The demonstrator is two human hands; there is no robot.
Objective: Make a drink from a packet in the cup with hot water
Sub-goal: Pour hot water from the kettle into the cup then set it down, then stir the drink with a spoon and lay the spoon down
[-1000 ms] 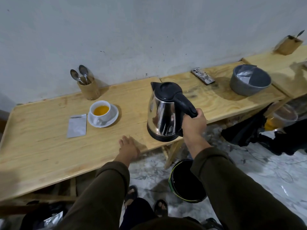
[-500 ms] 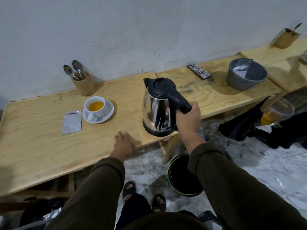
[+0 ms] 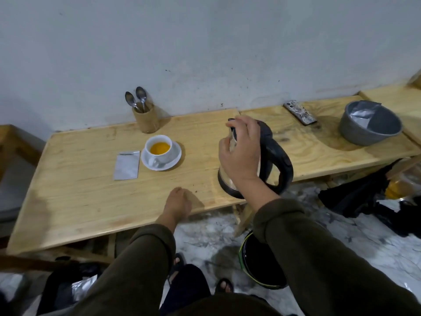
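Note:
A white cup with orange-yellow liquid sits on a white saucer at the middle of the wooden table. A flat silver packet lies just left of the saucer. The steel kettle with a black handle stands upright on the table to the right. My right hand hovers over the kettle's lid and front, off the handle, fingers loosely curled and apart, hiding most of the kettle's body. My left hand rests palm down on the table's near edge and holds nothing.
A wooden holder with two spoons stands behind the cup by the wall. A phone and a grey bowl holding a silver packet lie at the right. A black bucket stands on the floor below the kettle.
My right hand has let go of the kettle's handle and moved up over its lid. The kettle stays standing on the table. My left hand has not moved.

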